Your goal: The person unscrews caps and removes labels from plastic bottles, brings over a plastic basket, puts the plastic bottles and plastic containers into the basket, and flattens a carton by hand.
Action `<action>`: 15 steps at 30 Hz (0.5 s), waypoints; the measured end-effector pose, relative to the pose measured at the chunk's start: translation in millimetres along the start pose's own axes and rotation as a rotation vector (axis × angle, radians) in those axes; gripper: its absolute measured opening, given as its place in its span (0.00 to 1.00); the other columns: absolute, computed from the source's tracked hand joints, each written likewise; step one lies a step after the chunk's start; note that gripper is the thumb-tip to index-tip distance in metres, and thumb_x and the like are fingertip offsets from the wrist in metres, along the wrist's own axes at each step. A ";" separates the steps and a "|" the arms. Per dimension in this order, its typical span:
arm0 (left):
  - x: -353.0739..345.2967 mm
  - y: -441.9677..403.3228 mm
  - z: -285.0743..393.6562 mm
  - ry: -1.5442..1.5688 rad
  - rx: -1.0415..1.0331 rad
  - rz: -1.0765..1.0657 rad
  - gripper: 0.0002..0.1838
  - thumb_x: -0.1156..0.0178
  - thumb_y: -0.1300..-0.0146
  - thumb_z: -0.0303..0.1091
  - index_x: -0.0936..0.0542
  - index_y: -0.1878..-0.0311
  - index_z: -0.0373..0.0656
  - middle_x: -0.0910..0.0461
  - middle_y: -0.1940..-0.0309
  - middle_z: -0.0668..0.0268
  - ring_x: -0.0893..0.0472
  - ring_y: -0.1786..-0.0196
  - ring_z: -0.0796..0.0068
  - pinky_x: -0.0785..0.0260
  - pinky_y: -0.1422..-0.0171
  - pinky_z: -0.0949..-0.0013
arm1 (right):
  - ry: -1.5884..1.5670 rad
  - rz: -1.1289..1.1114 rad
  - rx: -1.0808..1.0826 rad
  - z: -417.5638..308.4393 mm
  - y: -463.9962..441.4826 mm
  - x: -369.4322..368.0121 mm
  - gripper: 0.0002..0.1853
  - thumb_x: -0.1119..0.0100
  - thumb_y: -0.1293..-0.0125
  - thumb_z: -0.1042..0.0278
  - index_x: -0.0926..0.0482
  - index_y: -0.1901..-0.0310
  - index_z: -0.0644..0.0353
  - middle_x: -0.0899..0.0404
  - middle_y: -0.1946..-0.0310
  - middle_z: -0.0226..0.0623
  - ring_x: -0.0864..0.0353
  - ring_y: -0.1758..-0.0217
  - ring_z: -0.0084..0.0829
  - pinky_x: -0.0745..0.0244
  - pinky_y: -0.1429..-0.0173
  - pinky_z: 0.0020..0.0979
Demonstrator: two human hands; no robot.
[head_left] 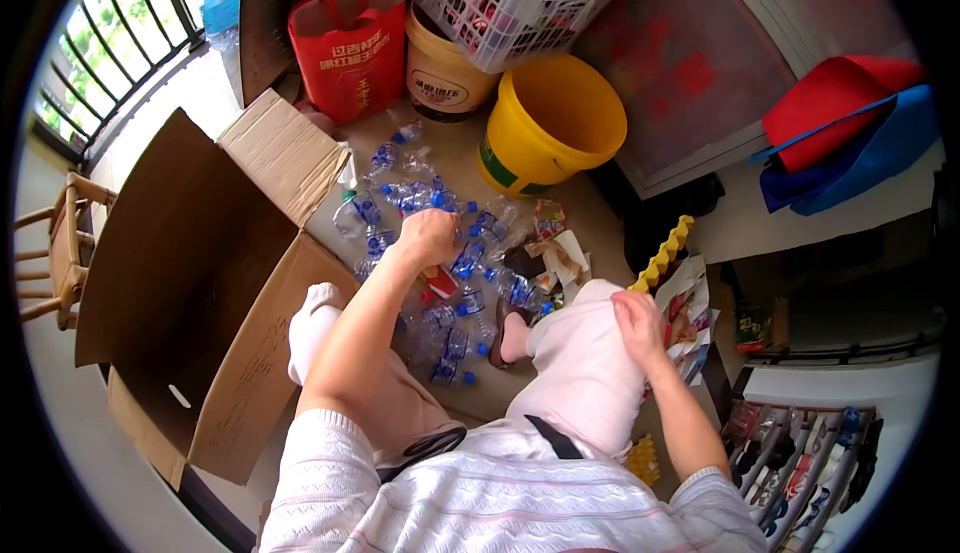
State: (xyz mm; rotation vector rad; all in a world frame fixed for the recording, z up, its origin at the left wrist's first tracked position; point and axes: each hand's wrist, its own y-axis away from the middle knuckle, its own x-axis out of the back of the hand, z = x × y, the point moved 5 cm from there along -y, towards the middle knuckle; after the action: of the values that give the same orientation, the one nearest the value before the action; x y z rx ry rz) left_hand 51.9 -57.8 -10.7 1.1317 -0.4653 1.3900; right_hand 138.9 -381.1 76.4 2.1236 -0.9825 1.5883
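Note:
My left hand point(432, 236) reaches down into a heap of clear plastic bottles point(470, 298) with blue caps and labels on the floor. Its fingers curl closed among them, and what they grip is hidden below the hand. A red packet point(438, 281) lies just under that wrist. Against my right knee rests my right hand point(640, 325), fingers loosely curled and nothing visible in them. Just beyond it, a yellow wavy-edged strip point(662, 255) sticks up beside the knee, near crumpled papers point(690, 308).
A large open cardboard box point(245, 383) stands at left. At the back are a red bag point(350, 53), a beige bucket point(440, 73), a white basket point(510, 18) and a yellow bucket point(500, 143). Paper scraps point(568, 258) lie before my knees; a shoe rack point(800, 463) is at right.

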 end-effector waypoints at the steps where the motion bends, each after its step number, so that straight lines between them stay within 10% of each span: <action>1: -0.6 3.9 -1.9 0.031 0.000 0.019 0.24 0.36 0.51 0.42 0.24 0.49 0.46 0.20 0.62 0.55 0.22 0.55 0.58 0.30 0.50 0.61 | -0.106 -0.037 -0.123 9.7 -3.0 -4.7 0.09 0.46 0.40 0.66 0.20 0.64 0.61 0.20 0.67 0.39 0.23 0.61 0.39 0.28 0.56 0.35; 6: -6.0 12.1 -10.0 0.087 -0.040 0.050 0.25 0.37 0.50 0.44 0.24 0.48 0.47 0.20 0.63 0.56 0.22 0.55 0.58 0.30 0.50 0.61 | -0.711 -0.071 -0.339 -9.0 -68.3 47.4 0.09 0.49 0.36 0.67 0.21 0.65 0.62 0.20 0.69 0.30 0.24 0.62 0.21 0.30 0.54 0.25; 10: -11.6 14.1 -19.8 0.059 -0.036 0.037 0.24 0.38 0.50 0.46 0.23 0.49 0.48 0.20 0.64 0.57 0.22 0.56 0.58 0.30 0.51 0.61 | -1.542 -0.141 0.122 -117.2 -136.0 188.9 0.16 0.56 0.31 0.61 0.27 0.52 0.64 0.24 0.57 0.40 0.26 0.50 0.30 0.31 0.45 0.33; 15: -6.0 11.4 -18.1 0.052 -0.019 0.034 0.23 0.38 0.50 0.44 0.23 0.50 0.48 0.20 0.62 0.55 0.22 0.55 0.58 0.30 0.49 0.61 | -1.481 -0.107 0.139 -154.1 -131.7 186.2 0.16 0.57 0.31 0.61 0.28 0.51 0.64 0.24 0.56 0.40 0.27 0.49 0.30 0.32 0.44 0.33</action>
State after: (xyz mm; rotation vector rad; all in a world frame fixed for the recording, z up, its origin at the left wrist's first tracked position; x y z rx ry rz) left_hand 34.0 -48.2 -19.8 1.0738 -0.4612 1.4380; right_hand 146.1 -255.0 320.9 3.2583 -0.9869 -0.2699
